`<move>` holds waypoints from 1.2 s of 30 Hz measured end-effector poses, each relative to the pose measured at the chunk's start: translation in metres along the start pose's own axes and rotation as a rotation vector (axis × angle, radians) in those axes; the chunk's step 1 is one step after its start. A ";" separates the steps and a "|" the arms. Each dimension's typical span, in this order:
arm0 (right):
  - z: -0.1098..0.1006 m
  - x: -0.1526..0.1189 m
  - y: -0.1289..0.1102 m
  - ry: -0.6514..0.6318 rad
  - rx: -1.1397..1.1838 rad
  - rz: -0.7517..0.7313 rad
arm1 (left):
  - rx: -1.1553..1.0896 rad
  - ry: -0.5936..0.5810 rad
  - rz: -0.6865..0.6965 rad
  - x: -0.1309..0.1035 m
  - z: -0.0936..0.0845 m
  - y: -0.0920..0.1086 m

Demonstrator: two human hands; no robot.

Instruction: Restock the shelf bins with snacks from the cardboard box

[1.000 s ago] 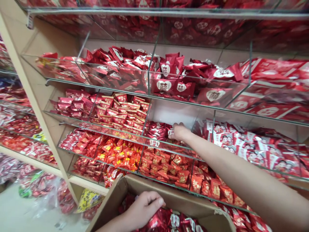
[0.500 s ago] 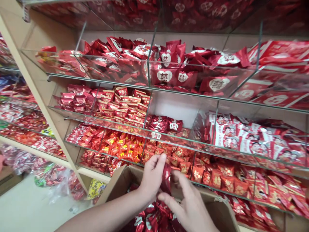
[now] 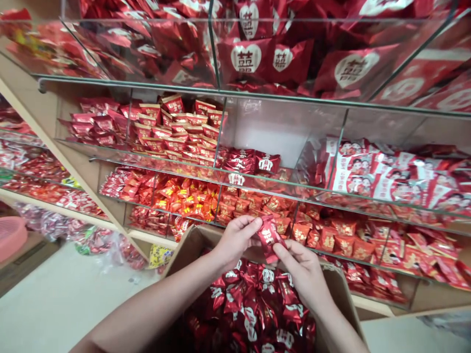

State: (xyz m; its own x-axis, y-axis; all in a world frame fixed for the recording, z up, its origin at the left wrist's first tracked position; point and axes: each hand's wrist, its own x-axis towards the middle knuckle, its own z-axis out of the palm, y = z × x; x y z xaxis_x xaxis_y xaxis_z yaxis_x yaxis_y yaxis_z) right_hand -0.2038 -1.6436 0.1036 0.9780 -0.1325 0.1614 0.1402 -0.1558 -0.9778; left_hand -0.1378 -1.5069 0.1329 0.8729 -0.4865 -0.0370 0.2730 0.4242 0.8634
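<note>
Both hands are closed on a single small red foil packet (image 3: 270, 239), held above the cardboard carton (image 3: 340, 284). The left hand (image 3: 237, 240) pinches it between thumb and fingers at its upper edge, towards ten o'clock. The right hand (image 3: 301, 262) clamps the lower edge towards four o'clock, its thumb lying across the wrapper. The packet tilts, pale print on its face turned towards the wearer.

At six o'clock from it, the open carton holds a heap of dark red packets (image 3: 250, 318) with white emblems. Close to twelve o'clock, one shelf compartment has a few dark red packets with white badges (image 3: 268, 163) in front of its pale back panel. Higher in the same direction, behind a clear front panel, sit larger crimson packets with white hearts (image 3: 246, 59).

Towards half past ten lie red packets with gold edges (image 3: 180, 128); at ten, lower down, orange packets with yellow print (image 3: 187, 196). Towards two are red-and-white packets with cartoon figures (image 3: 358, 171), and at three, orange-red packets with gold print (image 3: 344, 240). Far off at nine o'clock is a pink plastic basket (image 3: 13, 238), only partly in view.
</note>
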 end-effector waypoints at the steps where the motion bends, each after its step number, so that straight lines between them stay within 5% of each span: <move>1: -0.001 0.000 0.001 0.035 -0.104 -0.067 | 0.016 -0.028 -0.023 -0.001 -0.002 -0.001; 6: -0.006 0.002 0.008 0.176 -0.617 -0.560 | 0.018 -0.122 -0.077 -0.008 -0.004 -0.001; 9: -0.007 0.001 0.013 0.182 -0.642 -0.632 | -0.097 -0.119 -0.089 -0.013 -0.002 0.000; 18: 0.012 0.001 0.009 0.167 0.369 0.092 | -0.041 -0.244 0.143 -0.016 -0.004 -0.003; 22: 0.011 0.005 0.007 0.156 0.443 0.112 | 0.025 -0.248 0.137 -0.015 -0.005 -0.006; 29: 0.006 0.001 -0.002 0.221 0.547 0.138 | 0.005 -0.059 -0.015 -0.009 -0.003 -0.007; 36: 0.000 0.001 0.012 0.167 0.425 0.133 | 0.237 -0.188 -0.038 -0.007 -0.004 -0.001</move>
State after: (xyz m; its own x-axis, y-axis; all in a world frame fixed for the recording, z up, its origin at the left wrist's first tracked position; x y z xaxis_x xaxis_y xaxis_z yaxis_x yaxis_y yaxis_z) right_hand -0.2010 -1.6453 0.0921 0.9585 -0.2847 0.0162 0.1002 0.2830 -0.9539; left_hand -0.1426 -1.5009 0.1301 0.7675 -0.6410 0.0037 0.1822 0.2237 0.9575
